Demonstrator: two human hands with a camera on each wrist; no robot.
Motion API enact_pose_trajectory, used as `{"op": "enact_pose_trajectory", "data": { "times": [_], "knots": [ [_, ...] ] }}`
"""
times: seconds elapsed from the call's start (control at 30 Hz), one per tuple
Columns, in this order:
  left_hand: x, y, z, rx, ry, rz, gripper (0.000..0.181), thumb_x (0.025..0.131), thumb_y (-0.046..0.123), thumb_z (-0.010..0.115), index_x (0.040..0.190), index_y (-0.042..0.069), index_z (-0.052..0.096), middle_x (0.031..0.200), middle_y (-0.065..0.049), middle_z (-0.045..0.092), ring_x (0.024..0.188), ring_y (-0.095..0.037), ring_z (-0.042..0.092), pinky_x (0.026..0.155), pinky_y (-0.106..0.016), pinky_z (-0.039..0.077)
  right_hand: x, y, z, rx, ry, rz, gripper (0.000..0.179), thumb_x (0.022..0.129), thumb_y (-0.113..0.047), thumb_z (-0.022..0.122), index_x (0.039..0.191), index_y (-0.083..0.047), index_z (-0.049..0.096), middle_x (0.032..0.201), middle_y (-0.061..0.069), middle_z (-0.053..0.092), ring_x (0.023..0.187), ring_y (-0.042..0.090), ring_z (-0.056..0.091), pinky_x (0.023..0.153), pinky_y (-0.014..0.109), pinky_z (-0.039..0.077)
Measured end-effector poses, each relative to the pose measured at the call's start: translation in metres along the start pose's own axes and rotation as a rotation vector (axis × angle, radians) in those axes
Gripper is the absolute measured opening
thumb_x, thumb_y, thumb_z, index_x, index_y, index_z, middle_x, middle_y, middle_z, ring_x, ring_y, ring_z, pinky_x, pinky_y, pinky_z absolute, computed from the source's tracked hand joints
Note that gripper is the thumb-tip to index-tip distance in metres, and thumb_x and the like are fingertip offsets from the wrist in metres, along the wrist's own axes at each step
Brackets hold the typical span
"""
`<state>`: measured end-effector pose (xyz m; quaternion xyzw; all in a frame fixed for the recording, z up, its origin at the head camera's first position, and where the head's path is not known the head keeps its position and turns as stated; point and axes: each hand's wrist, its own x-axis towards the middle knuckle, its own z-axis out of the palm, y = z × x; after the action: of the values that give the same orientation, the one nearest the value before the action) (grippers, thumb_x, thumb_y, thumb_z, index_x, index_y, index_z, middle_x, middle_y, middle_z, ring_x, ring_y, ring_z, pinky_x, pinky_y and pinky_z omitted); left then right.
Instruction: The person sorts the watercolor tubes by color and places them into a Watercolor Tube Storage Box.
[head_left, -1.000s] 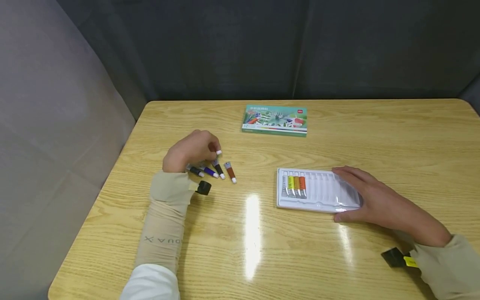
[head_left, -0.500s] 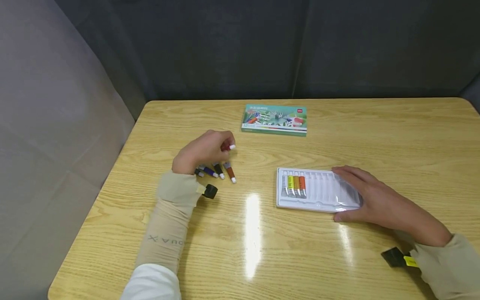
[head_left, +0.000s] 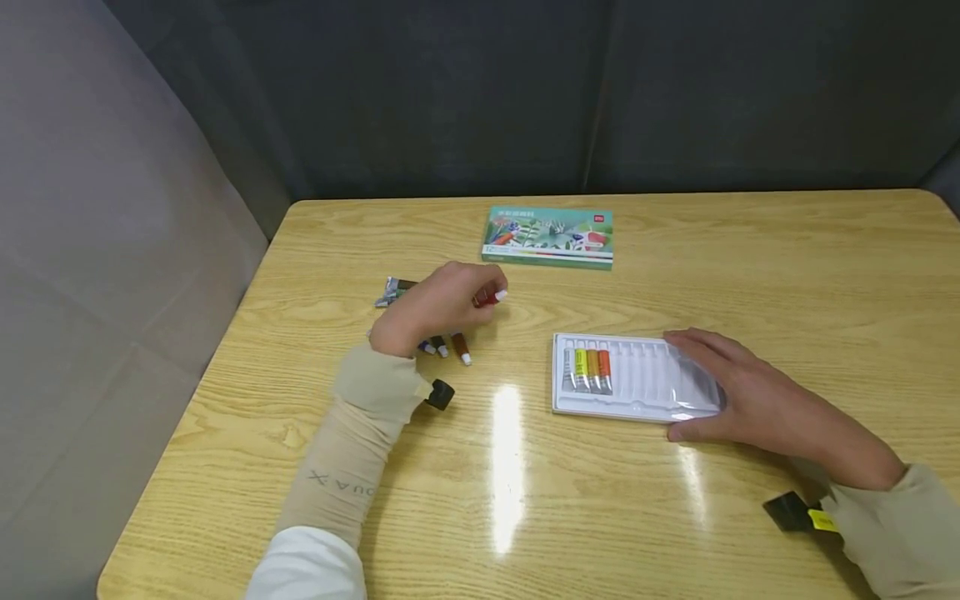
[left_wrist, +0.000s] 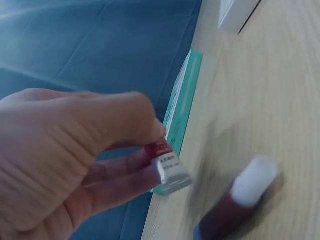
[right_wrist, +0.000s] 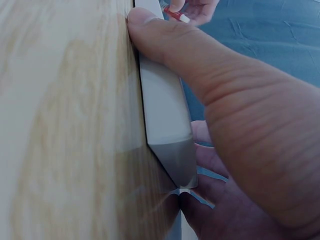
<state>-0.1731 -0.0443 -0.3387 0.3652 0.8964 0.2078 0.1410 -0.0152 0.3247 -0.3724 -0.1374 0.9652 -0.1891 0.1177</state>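
Observation:
My left hand pinches a small red paint tube with a white cap, held over the table. In the left wrist view, thumb and fingers grip the tube near its silver crimped end. Loose paint tubes lie beneath and behind this hand, partly hidden; a reddish-brown tube shows below it. My right hand grips the right end of a white tray, thumb on the near side and fingers on the far side. Several tubes, among them a yellow tube and an orange tube, fill the tray's left slots.
A green illustrated box lies near the table's back edge. More loose tubes with silver ends lie left of my left hand. A dark curtain hangs behind the wooden table.
My left hand has lifted the red paint tube from among the loose tubes and moved right with it, uncovering tubes on the left. My right hand and the tray stay put.

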Motion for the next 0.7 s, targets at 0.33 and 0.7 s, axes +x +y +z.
{"op": "enact_pose_trajectory", "data": {
  "times": [0.33, 0.7],
  "knots": [
    [0.014, 0.021, 0.013, 0.053, 0.041, 0.117, 0.029, 0.102, 0.006, 0.055, 0.127, 0.014, 0.067, 0.104, -0.003, 0.069, 0.083, -0.015, 0.053, 0.076, -0.027, 0.045, -0.004, 0.0, 0.0, 0.012, 0.025, -0.024, 0.122, 0.068, -0.071, 0.085, 0.161, -0.012, 0.033, 0.161, 0.018, 0.035, 0.143, 0.042, 0.04, 0.107, 0.062, 0.042],
    [0.024, 0.037, 0.031, 0.006, 0.087, 0.215, 0.025, 0.101, 0.009, 0.059, 0.124, 0.012, 0.069, 0.115, -0.004, 0.071, 0.091, -0.014, 0.058, 0.084, -0.027, 0.051, -0.003, -0.003, 0.003, 0.035, 0.016, -0.008, 0.123, 0.067, -0.073, 0.084, 0.16, -0.012, 0.033, 0.161, 0.018, 0.035, 0.144, 0.042, 0.038, 0.108, 0.063, 0.042]
  ]
}}
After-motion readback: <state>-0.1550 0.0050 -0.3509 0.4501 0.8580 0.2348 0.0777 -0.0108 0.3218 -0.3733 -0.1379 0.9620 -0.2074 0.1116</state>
